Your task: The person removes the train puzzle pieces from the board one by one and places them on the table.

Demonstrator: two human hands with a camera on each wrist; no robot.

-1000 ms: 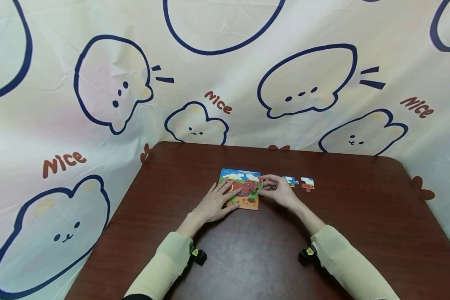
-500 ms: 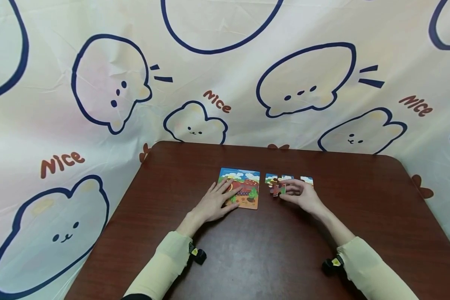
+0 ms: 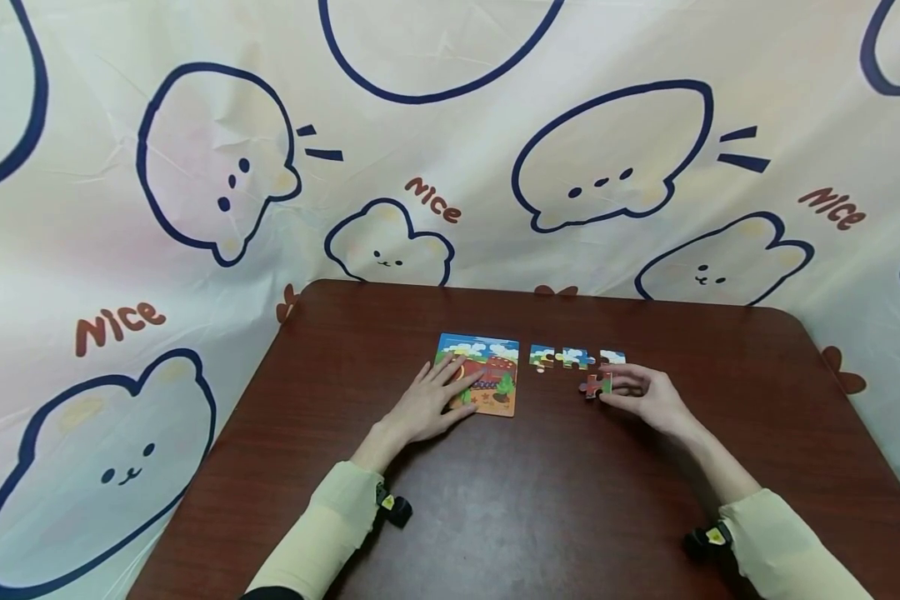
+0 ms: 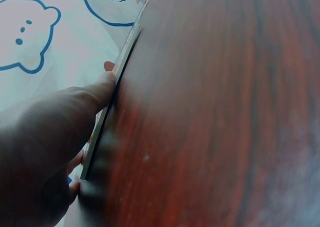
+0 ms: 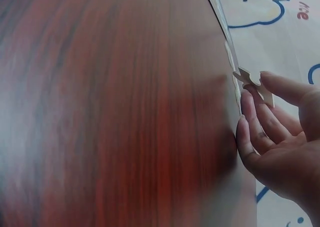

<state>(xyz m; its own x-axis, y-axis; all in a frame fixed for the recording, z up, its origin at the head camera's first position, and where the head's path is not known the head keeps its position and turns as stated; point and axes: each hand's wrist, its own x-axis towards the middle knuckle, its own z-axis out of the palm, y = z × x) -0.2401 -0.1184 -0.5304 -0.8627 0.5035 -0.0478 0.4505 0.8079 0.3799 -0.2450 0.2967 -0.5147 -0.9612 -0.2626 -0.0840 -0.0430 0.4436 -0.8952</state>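
By the spread left hand point(image 3: 422, 408), a flat card point(image 3: 495, 375) is being touched; by the right hand point(image 3: 656, 402), a knobbed piece point(image 3: 594, 386) pinched.

Runs blue w/ white clouds at 12 o'clock on puzzle bd point(image 3: 493, 365), red mid, orange at 6. Shows red/grn on held pc point(image 3: 594, 387) at bd's 3 o'clock. Runs dk reddish-brn, grained, across table point(image 3: 547, 500). Shows navy outlines + brn "Nice" on pale backdrop point(image 3: 487, 158).

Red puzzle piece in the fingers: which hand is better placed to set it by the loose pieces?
The right hand, I'd judge: it pinches the red puzzle piece close to the row of loose pieces. The left hand rests spread on the picture board, farther away.
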